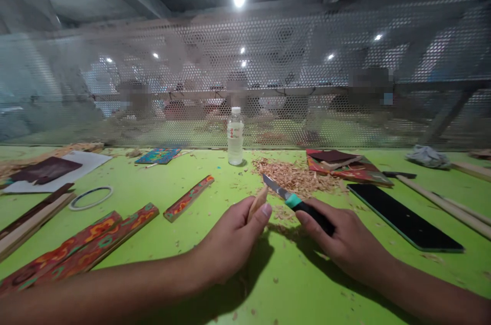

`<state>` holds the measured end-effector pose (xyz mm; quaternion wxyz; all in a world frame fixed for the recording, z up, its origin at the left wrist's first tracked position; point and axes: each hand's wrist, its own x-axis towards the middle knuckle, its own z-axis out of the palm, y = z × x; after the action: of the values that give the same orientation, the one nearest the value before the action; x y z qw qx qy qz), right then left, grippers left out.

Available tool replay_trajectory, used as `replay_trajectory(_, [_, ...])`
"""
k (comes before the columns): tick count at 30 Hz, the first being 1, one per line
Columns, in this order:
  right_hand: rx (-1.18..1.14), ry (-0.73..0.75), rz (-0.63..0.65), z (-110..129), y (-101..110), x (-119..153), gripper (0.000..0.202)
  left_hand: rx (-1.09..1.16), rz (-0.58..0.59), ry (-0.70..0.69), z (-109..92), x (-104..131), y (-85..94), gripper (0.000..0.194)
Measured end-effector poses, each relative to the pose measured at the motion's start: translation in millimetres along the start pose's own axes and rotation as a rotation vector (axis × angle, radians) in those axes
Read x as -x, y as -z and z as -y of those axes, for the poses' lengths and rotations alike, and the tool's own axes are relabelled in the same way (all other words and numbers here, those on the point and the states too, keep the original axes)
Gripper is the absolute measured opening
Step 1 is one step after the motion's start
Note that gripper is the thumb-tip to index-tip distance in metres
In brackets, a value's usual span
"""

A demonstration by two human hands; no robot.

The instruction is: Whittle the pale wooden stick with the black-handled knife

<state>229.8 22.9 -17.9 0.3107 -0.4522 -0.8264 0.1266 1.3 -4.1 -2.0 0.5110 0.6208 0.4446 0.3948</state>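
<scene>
Near the middle of the green table, my left hand [233,235] is closed around a small piece of pale wood [258,202], whose tapered tip sticks up past the thumb. My right hand [341,235] grips a knife [293,201] by its black and teal handle. The blade points up and to the left, just beside the wood's tip; whether they touch I cannot tell. Behind the blade lies a heap of wood shavings [299,177].
A water bottle [235,138] stands at the back middle. Painted wooden strips [95,243] and a tape ring [91,198] lie left. On the right are a black phone-like slab [406,218], sandpaper sheets [337,157], sticks [445,205] and a crumpled cloth [427,156]. Perforated mesh [268,59] stands behind.
</scene>
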Motion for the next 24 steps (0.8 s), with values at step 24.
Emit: replay_trajectory(24, [0.052, 0.103, -0.039, 5.8, -4.4, 3.7, 0.038, 0.021, -0.011, 0.002, 3.9, -2.6, -2.5, 0.04])
